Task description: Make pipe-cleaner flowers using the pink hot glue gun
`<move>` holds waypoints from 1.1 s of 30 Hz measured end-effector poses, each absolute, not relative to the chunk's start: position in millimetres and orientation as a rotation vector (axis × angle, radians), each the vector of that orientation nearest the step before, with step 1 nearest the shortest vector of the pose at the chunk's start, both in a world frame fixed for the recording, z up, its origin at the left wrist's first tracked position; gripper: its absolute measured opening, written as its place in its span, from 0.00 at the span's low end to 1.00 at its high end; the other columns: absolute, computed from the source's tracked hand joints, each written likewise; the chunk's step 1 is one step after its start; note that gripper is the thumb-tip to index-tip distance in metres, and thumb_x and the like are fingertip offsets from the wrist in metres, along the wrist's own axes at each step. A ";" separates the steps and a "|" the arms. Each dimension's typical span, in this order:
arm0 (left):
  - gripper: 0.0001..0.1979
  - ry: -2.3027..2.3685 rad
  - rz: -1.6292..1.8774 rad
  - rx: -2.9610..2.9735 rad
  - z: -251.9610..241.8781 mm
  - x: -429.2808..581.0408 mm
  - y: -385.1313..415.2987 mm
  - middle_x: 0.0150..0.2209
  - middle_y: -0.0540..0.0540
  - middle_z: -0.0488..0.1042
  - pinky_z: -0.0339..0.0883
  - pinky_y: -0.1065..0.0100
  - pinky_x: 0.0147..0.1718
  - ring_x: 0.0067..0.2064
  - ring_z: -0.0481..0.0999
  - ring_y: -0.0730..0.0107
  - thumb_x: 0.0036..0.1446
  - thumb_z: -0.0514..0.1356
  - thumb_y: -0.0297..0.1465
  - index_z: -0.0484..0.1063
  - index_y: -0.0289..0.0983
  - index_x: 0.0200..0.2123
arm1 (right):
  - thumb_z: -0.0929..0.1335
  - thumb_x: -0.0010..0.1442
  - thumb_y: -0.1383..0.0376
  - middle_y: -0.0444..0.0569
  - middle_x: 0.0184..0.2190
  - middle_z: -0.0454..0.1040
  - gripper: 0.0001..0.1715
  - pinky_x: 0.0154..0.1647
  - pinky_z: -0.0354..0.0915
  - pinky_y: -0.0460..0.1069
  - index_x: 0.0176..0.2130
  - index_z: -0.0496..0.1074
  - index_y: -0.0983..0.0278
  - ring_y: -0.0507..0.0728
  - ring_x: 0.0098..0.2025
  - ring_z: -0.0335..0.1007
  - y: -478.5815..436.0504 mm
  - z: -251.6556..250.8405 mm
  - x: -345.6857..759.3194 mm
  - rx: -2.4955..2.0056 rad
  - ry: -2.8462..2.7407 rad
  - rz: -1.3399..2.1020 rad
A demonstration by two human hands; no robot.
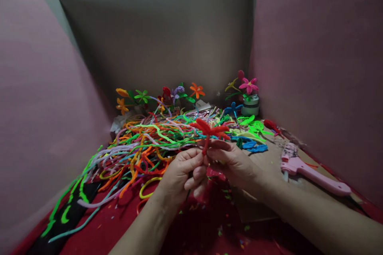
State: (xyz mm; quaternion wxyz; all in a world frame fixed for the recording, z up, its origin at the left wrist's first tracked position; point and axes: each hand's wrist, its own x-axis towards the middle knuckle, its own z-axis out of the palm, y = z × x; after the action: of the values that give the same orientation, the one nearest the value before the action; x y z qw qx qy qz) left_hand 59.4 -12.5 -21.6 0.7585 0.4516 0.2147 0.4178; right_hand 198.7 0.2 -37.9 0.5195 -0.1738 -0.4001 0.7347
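A red pipe-cleaner flower (210,129) with fuzzy petals stands upright between my two hands, its stem pointing down. My left hand (188,169) pinches the lower stem between thumb and fingers. From the other side, the fingers of my right hand (231,159) close round the same stem, just under the petals. The stem's lower end is hidden by my fingers. Right behind the hands spreads a big tangled heap of pipe cleaners (155,133) in orange, green, lilac and other colours.
A pink glue gun (314,177) lies on cardboard (271,159) at the right. Blue pipe-cleaner pieces (255,146) and bright green ones (257,126) lie nearby. Finished flowers stand at the back, a pink one (249,85) above a pale pot (250,106). Panels enclose the red-covered table (206,227).
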 end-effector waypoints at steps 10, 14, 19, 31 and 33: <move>0.11 0.872 1.025 1.397 -15.7 65.3 -15.0 0.18 0.53 0.66 0.60 0.76 0.15 0.15 0.62 0.80 0.54 0.56 0.35 0.68 0.34 0.26 | 0.73 0.45 0.68 0.42 0.20 0.70 0.06 0.23 0.56 0.43 0.29 0.76 0.64 0.48 0.22 0.61 2.9 -40.5 199.5 -0.472 -0.871 1.690; 0.06 1.133 1.268 1.728 -22.5 69.2 -15.5 0.25 0.51 0.71 0.62 0.74 0.24 0.24 0.68 0.73 0.51 0.59 0.33 0.71 0.37 0.32 | 0.73 0.43 0.67 0.42 0.23 0.72 0.09 0.24 0.57 0.43 0.30 0.76 0.63 0.48 0.24 0.62 3.9 -41.6 198.4 -0.520 -0.826 1.646; 0.07 1.234 1.369 2.159 -34.7 63.9 -15.0 0.32 0.46 0.74 0.61 0.72 0.35 0.33 0.72 0.68 0.53 0.56 0.29 0.73 0.39 0.36 | 0.74 0.43 0.67 0.42 0.26 0.73 0.10 0.26 0.58 0.43 0.30 0.75 0.63 0.48 0.25 0.62 -1.1 -41.4 196.0 -0.564 -0.806 1.636; 0.07 1.011 1.229 1.407 -19.3 71.9 -20.5 0.15 0.57 0.59 0.54 0.76 0.12 0.13 0.55 0.81 0.54 0.56 0.33 0.68 0.37 0.28 | 0.72 0.47 0.66 0.43 0.25 0.71 0.07 0.29 0.60 0.44 0.31 0.75 0.65 0.49 0.27 0.63 -5.8 -36.8 193.7 -0.497 -0.954 1.590; 0.07 0.897 1.197 1.260 -16.7 73.6 -21.1 0.15 0.57 0.60 0.57 0.75 0.10 0.11 0.52 0.83 0.54 0.56 0.33 0.67 0.36 0.27 | 0.71 0.48 0.65 0.43 0.24 0.71 0.07 0.25 0.61 0.45 0.31 0.75 0.65 0.49 0.24 0.64 -6.1 -37.3 193.0 -0.468 -0.945 1.626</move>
State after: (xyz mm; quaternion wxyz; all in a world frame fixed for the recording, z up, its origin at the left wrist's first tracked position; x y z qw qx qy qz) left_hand 73.6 -21.1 -16.7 0.5589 0.5344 0.3804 0.5074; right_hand 193.0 -6.1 -37.3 0.5664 -0.1991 -0.4018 0.6915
